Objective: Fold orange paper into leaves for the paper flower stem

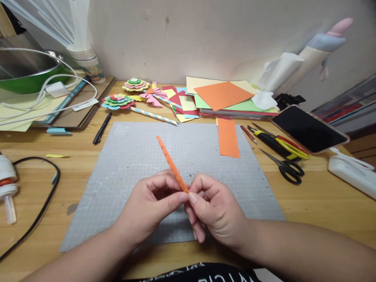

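A narrow orange paper strip (171,163), with slanted folds or cuts along its length, rises up and to the left from my fingertips. My left hand (160,199) pinches it near its lower end between thumb and fingers. Right against it, my right hand (216,207) is closed with its thumb tip at the strip's lower end. The two thumbs almost meet there, and the very end of the strip is hidden. Both hands are above a grey cutting mat (117,164). A flat orange paper piece (228,138) lies on the mat's far right part.
Paper flowers (117,102) on striped stems and coloured paper scraps (185,102) lie behind the mat, beside a paper stack (235,105). Scissors (288,168), pliers (273,145) and a phone (311,129) are at right. A pen (102,128), black cable (57,184) and glue bottle (7,176) are at left.
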The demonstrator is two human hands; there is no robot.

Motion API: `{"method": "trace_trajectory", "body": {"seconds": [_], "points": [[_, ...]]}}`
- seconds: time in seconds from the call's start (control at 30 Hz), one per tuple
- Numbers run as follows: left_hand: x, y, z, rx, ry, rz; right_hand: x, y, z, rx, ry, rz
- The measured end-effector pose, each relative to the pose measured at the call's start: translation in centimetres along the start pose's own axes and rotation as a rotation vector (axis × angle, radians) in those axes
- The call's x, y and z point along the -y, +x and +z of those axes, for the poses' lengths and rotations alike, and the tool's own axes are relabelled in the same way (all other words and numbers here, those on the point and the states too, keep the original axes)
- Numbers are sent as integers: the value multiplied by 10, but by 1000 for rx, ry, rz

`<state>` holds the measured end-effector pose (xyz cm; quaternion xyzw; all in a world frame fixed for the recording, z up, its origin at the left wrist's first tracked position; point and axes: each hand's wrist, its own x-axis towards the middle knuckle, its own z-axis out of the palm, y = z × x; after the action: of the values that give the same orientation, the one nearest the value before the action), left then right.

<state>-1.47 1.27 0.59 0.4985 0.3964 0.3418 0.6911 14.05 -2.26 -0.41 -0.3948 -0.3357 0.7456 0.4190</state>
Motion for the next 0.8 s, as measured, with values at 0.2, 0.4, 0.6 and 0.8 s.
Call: {"method": "trace_trajectory", "body": {"seconds": [0.2, 0.4, 0.6, 0.8], "points": [[4, 0, 0, -4, -67, -43, 1, 2, 0, 2, 13, -2], [4, 0, 0, -22, -66, -63, 2, 0, 1, -9, 9, 24], [8, 0, 0, 0, -106, -70, 4, 0, 2, -15, -26, 29], [14, 1, 0, 61, -187, -98, 3, 0, 1, -13, -30, 34]]}}
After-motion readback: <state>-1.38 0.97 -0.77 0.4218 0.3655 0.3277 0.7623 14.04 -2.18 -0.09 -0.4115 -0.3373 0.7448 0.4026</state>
